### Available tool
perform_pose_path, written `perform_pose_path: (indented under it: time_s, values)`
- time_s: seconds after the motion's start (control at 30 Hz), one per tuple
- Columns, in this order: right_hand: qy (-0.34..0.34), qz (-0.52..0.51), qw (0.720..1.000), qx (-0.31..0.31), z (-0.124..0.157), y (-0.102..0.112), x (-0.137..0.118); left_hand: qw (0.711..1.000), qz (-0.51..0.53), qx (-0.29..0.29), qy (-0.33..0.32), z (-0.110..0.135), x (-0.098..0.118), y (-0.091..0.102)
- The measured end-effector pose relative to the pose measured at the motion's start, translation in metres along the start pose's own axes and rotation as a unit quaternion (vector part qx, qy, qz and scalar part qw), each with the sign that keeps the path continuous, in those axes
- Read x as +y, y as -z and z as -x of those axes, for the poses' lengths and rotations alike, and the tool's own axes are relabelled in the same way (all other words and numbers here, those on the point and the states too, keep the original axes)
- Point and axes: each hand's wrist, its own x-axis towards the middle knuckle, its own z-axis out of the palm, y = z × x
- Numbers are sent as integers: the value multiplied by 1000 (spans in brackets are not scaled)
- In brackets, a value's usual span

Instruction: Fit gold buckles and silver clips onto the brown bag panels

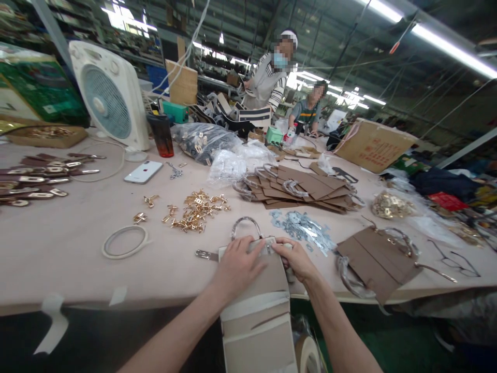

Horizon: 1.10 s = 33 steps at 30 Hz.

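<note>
A beige handbag piece point(258, 305) lies at the table's front edge and hangs down over it, its pale inner side up. A curved wrapped handle point(247, 221) stands at its far end, and a strap with a metal buckle point(205, 254) sticks out to the left. My left hand point(238, 267) rests on the piece with its fingers stretched out, slightly blurred. Gripping the top right corner is my right hand point(295, 256), thumb on top and the other fingers partly hidden beneath. Near the fingertips a small metal plate point(267, 245) is partly visible.
Gold metal fittings point(198, 210), a tape roll point(125, 242) and a phone point(143, 172) lie left. Flat silver plates point(306, 230), stacked brown bag panels point(303, 186), another bag piece point(382, 256) and eyeglasses point(454, 259) are right. A fan point(108, 98) stands behind. Two people are across the table.
</note>
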Motion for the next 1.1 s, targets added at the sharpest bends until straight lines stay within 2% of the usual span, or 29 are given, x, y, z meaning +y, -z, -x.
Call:
perform_pose_path:
  time_s: [0.2,0.33,0.53,0.63,0.7,0.8,0.87,0.93,1.1]
  values:
    - [17,94,995,28,-5,2,3,997,-59,-35,34,-13,11,-3]
    - [31,143,989,20,-11,4,9,996,-72,-44,34,-13,12,-3]
    - [108,263,959,20,-12,2,7,995,-74,-58,43,-13,9,-5]
    - [147,304,937,84,-5,0,-5,994,-74,-62,48,-15,10,-6]
    - [177,269,933,162,0,-2,-15,994,-71,-61,49,-17,11,-6]
    - [223,78,947,216,3,-11,-28,995,-57,-58,51,-17,11,-6]
    - [255,-61,943,205,-1,-20,-32,996,-44,-55,55,-17,10,-6]
    - [273,-137,934,185,-7,-32,-32,996,-37,-55,53,-15,8,-6]
    - [260,-175,935,163,-24,-53,-28,994,-54,-81,39,-14,7,-2]
